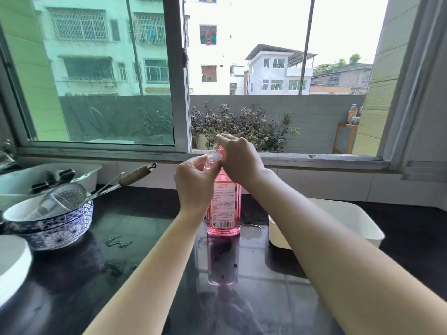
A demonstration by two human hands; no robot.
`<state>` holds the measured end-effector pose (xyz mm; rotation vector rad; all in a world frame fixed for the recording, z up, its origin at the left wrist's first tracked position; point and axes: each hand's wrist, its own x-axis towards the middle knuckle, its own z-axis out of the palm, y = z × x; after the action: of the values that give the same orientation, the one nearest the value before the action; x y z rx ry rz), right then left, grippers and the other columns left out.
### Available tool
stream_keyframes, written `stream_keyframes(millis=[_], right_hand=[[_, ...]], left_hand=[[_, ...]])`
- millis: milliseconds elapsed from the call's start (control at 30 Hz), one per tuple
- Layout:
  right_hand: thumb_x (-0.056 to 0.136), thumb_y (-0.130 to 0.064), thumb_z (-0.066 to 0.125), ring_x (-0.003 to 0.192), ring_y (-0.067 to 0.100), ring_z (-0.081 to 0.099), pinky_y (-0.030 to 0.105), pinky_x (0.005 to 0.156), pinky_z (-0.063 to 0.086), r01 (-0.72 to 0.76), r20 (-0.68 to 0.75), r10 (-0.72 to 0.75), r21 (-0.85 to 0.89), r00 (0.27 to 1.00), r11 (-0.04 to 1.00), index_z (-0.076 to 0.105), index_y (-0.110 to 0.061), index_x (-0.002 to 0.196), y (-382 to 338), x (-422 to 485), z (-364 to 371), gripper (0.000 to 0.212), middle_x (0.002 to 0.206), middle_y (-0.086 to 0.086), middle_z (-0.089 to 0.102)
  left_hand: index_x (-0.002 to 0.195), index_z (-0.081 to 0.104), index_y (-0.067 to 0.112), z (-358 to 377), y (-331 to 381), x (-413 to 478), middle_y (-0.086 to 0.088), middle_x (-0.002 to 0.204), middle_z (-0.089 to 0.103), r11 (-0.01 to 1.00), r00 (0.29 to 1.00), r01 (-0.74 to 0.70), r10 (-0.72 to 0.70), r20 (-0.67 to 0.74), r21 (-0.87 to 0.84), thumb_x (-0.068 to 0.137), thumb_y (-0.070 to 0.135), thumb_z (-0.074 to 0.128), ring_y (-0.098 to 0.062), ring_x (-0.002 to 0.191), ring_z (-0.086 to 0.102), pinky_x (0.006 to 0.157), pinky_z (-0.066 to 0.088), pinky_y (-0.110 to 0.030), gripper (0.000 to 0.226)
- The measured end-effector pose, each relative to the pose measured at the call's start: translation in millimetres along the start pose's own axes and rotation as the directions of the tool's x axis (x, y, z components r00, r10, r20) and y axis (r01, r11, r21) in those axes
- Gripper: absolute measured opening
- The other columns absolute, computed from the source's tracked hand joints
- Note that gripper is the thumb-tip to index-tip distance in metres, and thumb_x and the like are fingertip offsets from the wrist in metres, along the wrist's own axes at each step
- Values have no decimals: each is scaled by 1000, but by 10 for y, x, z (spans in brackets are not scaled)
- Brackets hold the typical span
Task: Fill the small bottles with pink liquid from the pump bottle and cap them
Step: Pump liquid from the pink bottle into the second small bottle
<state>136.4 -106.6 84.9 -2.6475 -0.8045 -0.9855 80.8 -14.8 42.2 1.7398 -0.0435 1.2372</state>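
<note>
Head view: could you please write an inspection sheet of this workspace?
surface: black glossy countertop, some wet patches.
job's things: tall pink transparent pump bottle upright; small clear plastic bottle held at its top.
clutter: blue-and-white patterned ceramic bowl holding glass and metal strainer; white plastic tray.
grips: left grip holds the small bottle; right grip rests on the pump bottle's top.
cables: nothing seen.
surroundings: open sliding window, potted plants outside.

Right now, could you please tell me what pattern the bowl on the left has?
Blue and white floral pattern on the bowl, clearest in the head view.
</note>
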Motion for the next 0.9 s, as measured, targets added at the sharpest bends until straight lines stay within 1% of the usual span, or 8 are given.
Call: stream_keyframes(millis=[67, 167, 300, 400, 533, 633, 767, 900], right_hand=[[84, -5, 56, 107, 24, 64, 31, 85, 55, 9, 1, -9, -2, 1000, 1000, 52, -7, 121, -13, 5, -13, 38, 125, 3, 60], [83, -3, 54, 103, 26, 65, 30, 80, 55, 5, 0, -5, 3, 1000, 1000, 53, -8, 120, -13, 48, -111, 38, 122, 3, 62], [84, -2, 51, 97, 26, 66, 27, 69, 49, 27, 22, -25, -60, 999, 998, 55, -9, 117, -15, 82, -184, 35, 117, 5, 64], [83, -3, 54, 99, 24, 66, 27, 74, 52, 3, -10, -3, -27, 1000, 1000, 55, -10, 117, -9, 37, -95, 35, 118, 3, 63], [83, -2, 54, 104, 26, 64, 32, 85, 54, -18, -10, 18, 15, 1000, 1000, 53, -7, 121, -32, -7, -12, 38, 122, 7, 61], [83, -3, 56, 106, 26, 64, 31, 85, 53, 1, -15, -1, 15, 1000, 1000, 52, -7, 124, -39, 5, -70, 42, 125, 5, 60], [82, -6, 56, 101, 26, 65, 32, 80, 55, 22, 0, -22, -24, 1000, 999, 55, -8, 114, -23, 61, -160, 32, 116, 5, 63], [84, -4, 55, 116, 24, 59, 33, 92, 52, 10, -12, -9, 24, 1000, 1000, 50, -6, 128, -24, 33, -150, 45, 134, 5, 55]], left_hand=[[104, 67, 1, -9, 14, -5, -9, 98, 72, 1000, 1000, 18, -18, -11, 7, 70, 35, 78, -10, 80, 65, 77, 49, -23, 50], [94, 70, 2, -27, 77, 35, 6, 75, 71, 1000, 1000, 11, -11, -4, -6, 69, 35, 78, 3, 63, 59, 68, 52, -27, 41], [102, 67, 0, -9, 95, 81, -8, 93, 73, 1000, 1000, 14, -14, -13, 3, 69, 36, 77, -16, 81, 66, 75, 52, -27, 50], [93, 71, 5, 7, 40, 53, 6, 76, 71, 1000, 1000, 21, -21, 8, -7, 70, 33, 78, -13, 73, 66, 68, 54, -27, 38], [102, 68, 2, -3, -9, 17, -6, 93, 73, 998, 998, 57, -57, -9, 9, 70, 33, 78, -18, 86, 68, 73, 49, -17, 46], [98, 70, 4, -24, 36, 28, -3, 87, 72, 999, 1000, 30, -30, -4, -10, 70, 30, 78, -13, 77, 67, 63, 42, -1, 39], [102, 68, 1, -11, 79, 79, -10, 94, 73, 1000, 1000, 14, -13, -20, 5, 69, 34, 78, -11, 77, 64, 64, 40, -5, 48], [101, 69, 4, -14, 76, 61, -7, 91, 73, 1000, 1000, 9, -9, -9, 3, 69, 34, 77, -8, 72, 62, 63, 43, -7, 44]])
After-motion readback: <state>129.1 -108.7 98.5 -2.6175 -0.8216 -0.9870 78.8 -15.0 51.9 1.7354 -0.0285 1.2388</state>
